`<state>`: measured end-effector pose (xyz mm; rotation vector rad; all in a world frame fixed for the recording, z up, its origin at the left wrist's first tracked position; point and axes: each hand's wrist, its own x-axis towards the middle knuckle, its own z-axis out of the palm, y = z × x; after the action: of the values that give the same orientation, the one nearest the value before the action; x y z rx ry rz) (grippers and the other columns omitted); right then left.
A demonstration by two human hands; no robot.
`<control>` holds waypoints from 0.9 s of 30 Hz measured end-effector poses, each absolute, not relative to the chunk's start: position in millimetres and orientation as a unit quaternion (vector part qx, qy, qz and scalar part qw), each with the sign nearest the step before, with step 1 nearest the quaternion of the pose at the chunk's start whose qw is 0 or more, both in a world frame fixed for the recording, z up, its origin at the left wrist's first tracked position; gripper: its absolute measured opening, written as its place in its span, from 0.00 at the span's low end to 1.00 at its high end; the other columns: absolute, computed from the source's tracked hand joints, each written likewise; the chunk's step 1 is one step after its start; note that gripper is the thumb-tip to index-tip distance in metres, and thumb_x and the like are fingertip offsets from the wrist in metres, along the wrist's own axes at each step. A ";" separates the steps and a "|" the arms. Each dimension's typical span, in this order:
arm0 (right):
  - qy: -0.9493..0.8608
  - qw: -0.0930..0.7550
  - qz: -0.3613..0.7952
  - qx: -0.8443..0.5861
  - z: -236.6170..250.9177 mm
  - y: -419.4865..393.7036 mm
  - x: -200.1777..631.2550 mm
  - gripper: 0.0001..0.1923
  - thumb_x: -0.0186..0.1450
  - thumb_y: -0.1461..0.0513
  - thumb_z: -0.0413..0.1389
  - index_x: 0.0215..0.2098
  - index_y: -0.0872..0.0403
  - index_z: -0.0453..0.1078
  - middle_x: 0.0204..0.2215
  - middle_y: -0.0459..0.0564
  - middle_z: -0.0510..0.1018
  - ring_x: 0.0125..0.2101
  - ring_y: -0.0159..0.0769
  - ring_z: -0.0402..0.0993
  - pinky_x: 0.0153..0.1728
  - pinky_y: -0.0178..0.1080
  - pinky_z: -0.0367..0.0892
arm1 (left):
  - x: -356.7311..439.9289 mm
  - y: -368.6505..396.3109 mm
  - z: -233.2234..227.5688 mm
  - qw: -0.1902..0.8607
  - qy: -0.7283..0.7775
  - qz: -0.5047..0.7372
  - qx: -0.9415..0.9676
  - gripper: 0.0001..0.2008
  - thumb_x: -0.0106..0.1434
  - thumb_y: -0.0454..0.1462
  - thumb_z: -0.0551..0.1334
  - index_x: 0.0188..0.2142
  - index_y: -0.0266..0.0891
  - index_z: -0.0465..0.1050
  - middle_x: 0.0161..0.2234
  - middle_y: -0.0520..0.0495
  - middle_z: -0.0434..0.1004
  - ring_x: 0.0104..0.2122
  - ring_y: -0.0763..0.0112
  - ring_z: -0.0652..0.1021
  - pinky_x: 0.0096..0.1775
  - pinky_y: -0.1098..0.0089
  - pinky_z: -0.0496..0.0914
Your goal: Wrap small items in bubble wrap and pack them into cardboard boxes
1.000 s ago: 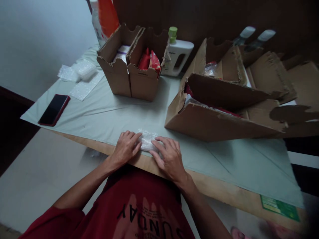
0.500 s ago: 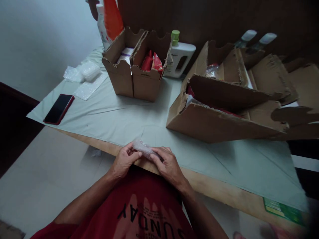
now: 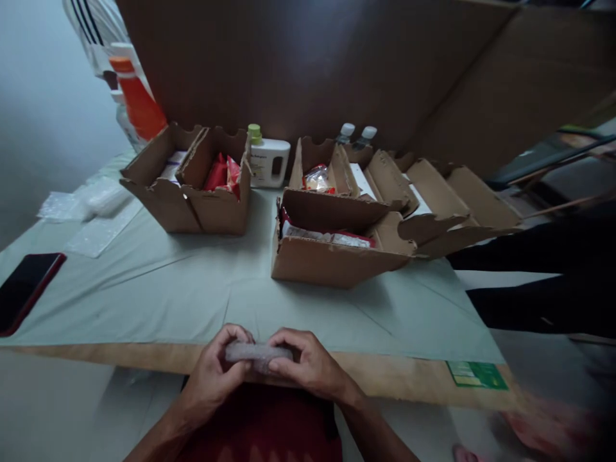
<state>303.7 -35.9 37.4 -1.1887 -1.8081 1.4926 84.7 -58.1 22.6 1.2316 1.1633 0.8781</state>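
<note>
Table edge: both hands grip bubble-wrapped bundle.

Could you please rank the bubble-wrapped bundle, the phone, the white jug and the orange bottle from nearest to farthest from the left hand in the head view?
1. Bubble-wrapped bundle: held in the left hand.
2. Phone: table's left edge.
3. White jug: behind the boxes, centre.
4. Orange bottle: far left corner.

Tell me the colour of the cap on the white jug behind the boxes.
Light green. The cap tops the white jug, seen best in the head view.
</note>
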 end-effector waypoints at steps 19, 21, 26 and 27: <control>-0.870 0.009 -0.152 -0.468 198.4 139.1 403.6 0.11 0.70 0.63 0.59 0.29 0.53 0.79 0.31 0.50 0.81 0.27 0.33 0.73 0.27 0.37 0.57 | 189.5 129.0 163.5 0.014 0.307 0.045 0.950 0.18 0.61 0.46 0.67 0.44 0.34 0.77 0.41 0.35 0.82 0.44 0.47 0.79 0.48 0.50 0.72; -0.879 -0.078 -0.130 -0.453 194.9 148.6 382.7 0.10 0.69 0.67 0.57 0.33 0.56 0.80 0.34 0.54 0.83 0.30 0.38 0.78 0.28 0.38 0.61 | 189.8 128.4 157.7 0.021 0.305 0.033 0.952 0.14 0.64 0.43 0.64 0.44 0.35 0.76 0.39 0.38 0.82 0.41 0.50 0.80 0.46 0.53 0.72; -0.883 -0.192 -0.101 -0.416 187.6 161.3 357.2 0.12 0.69 0.69 0.54 0.41 0.57 0.81 0.38 0.59 0.85 0.37 0.47 0.83 0.32 0.40 0.67 | 179.4 120.9 145.4 0.016 0.279 0.084 0.956 0.11 0.66 0.38 0.63 0.47 0.37 0.75 0.40 0.44 0.81 0.40 0.54 0.79 0.44 0.54 0.68; -0.885 -0.191 -0.087 -0.415 183.5 165.7 355.8 0.12 0.69 0.68 0.55 0.41 0.56 0.82 0.38 0.59 0.86 0.38 0.47 0.83 0.34 0.40 0.68 | 178.6 121.0 144.4 0.016 0.273 0.086 0.958 0.11 0.66 0.38 0.63 0.47 0.38 0.75 0.39 0.45 0.81 0.40 0.55 0.79 0.43 0.55 0.68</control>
<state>355.8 165.7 183.5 -1.4900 -3.1798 -0.3114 178.6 121.0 144.4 2.9795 0.8475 0.2685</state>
